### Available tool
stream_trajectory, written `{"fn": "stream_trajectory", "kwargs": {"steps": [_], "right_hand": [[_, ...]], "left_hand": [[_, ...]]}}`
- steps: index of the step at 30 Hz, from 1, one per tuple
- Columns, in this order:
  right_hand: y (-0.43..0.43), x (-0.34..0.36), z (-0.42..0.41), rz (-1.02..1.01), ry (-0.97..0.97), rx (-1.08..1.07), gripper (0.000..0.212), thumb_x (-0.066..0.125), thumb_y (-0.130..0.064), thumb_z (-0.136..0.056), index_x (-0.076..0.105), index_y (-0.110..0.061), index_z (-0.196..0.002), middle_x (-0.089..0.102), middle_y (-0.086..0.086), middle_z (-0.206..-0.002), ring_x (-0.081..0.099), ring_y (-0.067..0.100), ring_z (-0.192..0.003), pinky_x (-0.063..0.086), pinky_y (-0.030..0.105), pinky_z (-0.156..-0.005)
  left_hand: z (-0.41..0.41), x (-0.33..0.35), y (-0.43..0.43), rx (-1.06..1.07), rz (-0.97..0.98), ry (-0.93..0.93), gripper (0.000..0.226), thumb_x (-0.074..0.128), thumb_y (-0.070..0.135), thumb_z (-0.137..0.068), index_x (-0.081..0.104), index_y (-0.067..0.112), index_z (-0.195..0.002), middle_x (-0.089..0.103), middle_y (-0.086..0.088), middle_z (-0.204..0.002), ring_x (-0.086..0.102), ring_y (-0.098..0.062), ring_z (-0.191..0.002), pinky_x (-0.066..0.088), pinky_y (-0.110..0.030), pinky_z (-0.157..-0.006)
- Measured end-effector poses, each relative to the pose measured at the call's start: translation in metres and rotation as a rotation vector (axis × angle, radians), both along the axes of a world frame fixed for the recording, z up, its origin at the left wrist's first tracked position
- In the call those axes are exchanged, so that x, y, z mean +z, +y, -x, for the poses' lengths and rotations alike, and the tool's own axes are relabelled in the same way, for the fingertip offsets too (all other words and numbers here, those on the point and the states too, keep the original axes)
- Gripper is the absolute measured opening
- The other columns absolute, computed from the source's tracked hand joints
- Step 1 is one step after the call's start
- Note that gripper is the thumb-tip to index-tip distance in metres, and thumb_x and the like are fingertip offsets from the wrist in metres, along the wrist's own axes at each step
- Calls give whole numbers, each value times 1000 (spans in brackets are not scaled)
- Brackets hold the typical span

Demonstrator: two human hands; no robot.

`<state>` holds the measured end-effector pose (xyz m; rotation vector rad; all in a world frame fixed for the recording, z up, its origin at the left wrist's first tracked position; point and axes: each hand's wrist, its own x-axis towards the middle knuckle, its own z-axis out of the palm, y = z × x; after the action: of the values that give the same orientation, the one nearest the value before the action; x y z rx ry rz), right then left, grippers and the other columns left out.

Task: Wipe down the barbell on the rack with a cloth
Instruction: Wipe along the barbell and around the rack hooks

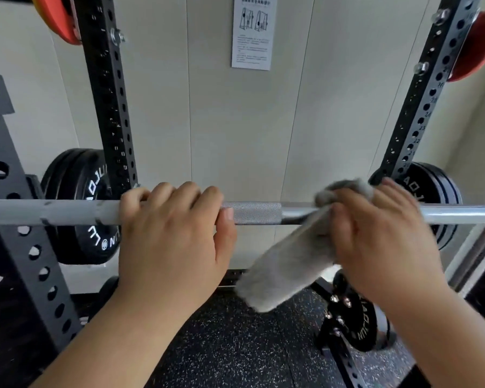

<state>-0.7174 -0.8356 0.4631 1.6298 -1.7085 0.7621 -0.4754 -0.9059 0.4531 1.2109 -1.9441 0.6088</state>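
Barbell (252, 213) lies horizontal across the power rack, level with the hands and spanning the frame between the two perforated uprights (109, 107). Left hand (174, 236) is wrapped over the shaft, fingers on top and thumb beneath, judged to steady the bar against rolling. Right hand (375, 236) is clamped on a grey fluffy cloth (289, 264), pressing its upper part over the shaft while the loose end hangs below; its blur suggests a stroke in progress. Hands are apart, with a knurled section exposed between them. Shaft finish: dull grey with small chips at left, bright and smooth at right. Black plates (79, 205) hang behind.
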Motion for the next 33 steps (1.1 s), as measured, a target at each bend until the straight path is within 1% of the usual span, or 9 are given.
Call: {"fn": "stream_trajectory", "kwargs": {"steps": [4, 9, 12, 16, 19, 23, 27, 30, 33], "right_hand": [[2, 0, 15, 93, -150, -46, 38, 39, -26, -98, 76, -18, -96, 72, 2, -89, 57, 25, -80, 47, 48, -95], [-2, -5, 19, 115, -42, 83, 25, 49, -25, -95, 72, -17, -97, 67, 1, -89, 57, 28, -84, 44, 50, -104], [12, -5, 87, 112, -95, -69, 28, 46, -25, -94, 71, -14, -96, 67, 4, -84, 57, 30, -87, 43, 53, -106], [40, -8, 161, 145, -265, -236, 38, 39, -28, -96, 75, -15, -101, 73, 5, -99, 54, 32, -103, 35, 52, -114], [37, -7, 156, 154, -268, -118, 35, 40, -28, -96, 74, -21, -98, 70, -1, -106, 53, 29, -104, 39, 55, -106], [41, -10, 177, 113, -137, 53, 27, 51, -24, -91, 74, -18, -104, 69, 0, -109, 58, 30, -110, 36, 55, -113], [65, -10, 264, 148, -241, -155, 34, 43, -26, -90, 73, -15, -102, 72, 4, -105, 57, 34, -111, 26, 57, -121], [69, -12, 285, 136, -323, -219, 36, 37, -26, -95, 71, -16, -104, 69, 4, -107, 53, 33, -111, 26, 59, -120], [65, -18, 272, 133, -254, -99, 34, 39, -27, -100, 70, -16, -109, 65, 1, -116, 51, 32, -113, 33, 57, -113]], "left_hand": [[23, 5, 7, -35, -48, -54, 39, 30, 44, -105, 63, 25, -97, 60, 7, -83, 54, -25, -79, 39, -46, -83], [84, 10, 22, -99, -57, -102, 37, 32, 43, -103, 61, 22, -95, 59, 5, -81, 55, -27, -76, 40, -46, -76], [107, 12, 25, -109, -70, -125, 40, 29, 44, -104, 61, 21, -97, 60, 5, -82, 55, -26, -76, 40, -46, -76], [136, 13, 33, -106, -80, -136, 42, 29, 45, -103, 63, 20, -98, 59, 5, -79, 54, -27, -72, 40, -45, -73], [174, 16, 40, -123, -91, -151, 44, 28, 47, -103, 63, 21, -96, 61, 5, -79, 56, -28, -71, 41, -44, -71], [225, 20, 51, -155, -78, -157, 41, 30, 44, -101, 61, 20, -90, 59, 3, -73, 56, -30, -67, 40, -42, -66], [253, 19, 56, -160, -57, -149, 42, 30, 44, -101, 60, 19, -87, 56, 4, -69, 54, -29, -63, 38, -41, -64], [277, 18, 60, -154, -40, -134, 44, 29, 47, -102, 59, 19, -85, 55, 4, -68, 53, -29, -62, 38, -40, -64], [310, 19, 66, -163, -42, -147, 48, 26, 50, -103, 58, 19, -85, 55, 4, -68, 53, -28, -62, 39, -40, -63]]}}
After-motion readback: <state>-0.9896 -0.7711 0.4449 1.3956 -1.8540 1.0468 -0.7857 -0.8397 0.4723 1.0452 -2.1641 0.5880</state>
